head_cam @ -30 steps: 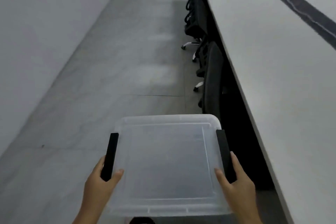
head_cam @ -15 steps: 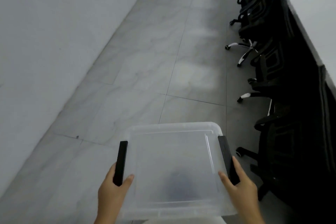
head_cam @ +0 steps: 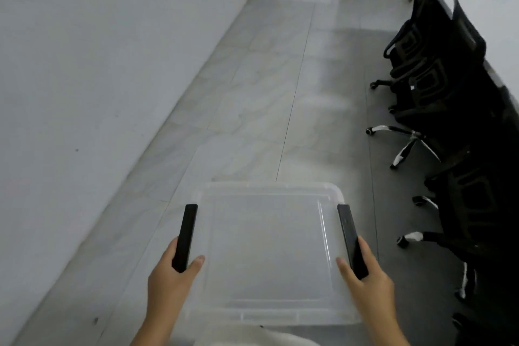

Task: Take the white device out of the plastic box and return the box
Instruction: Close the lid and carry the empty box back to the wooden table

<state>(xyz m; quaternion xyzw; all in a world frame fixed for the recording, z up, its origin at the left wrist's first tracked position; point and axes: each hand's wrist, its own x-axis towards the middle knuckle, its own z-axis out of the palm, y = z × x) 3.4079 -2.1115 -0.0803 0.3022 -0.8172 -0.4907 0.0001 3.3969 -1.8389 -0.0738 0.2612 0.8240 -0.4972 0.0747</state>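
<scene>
A clear plastic box (head_cam: 266,250) with a translucent lid and black side latches is held in front of me, above the tiled floor. My left hand (head_cam: 171,281) grips the left black latch (head_cam: 185,236), thumb resting on the lid. On the other side my right hand (head_cam: 368,281) grips the right black latch (head_cam: 351,239) the same way. Through the lid the inside looks pale and blank; no white device is visible in the box or elsewhere in view.
A white wall (head_cam: 84,78) runs along the left. Black office chairs (head_cam: 438,98) on wheeled bases line the right, pushed against a long white desk (head_cam: 483,8). A grey tiled aisle (head_cam: 280,93) runs ahead to a doorway at the far end.
The view has swung left and up along the aisle; the desk has slid to the far right edge. Both hands keep the same grip on the box latches.
</scene>
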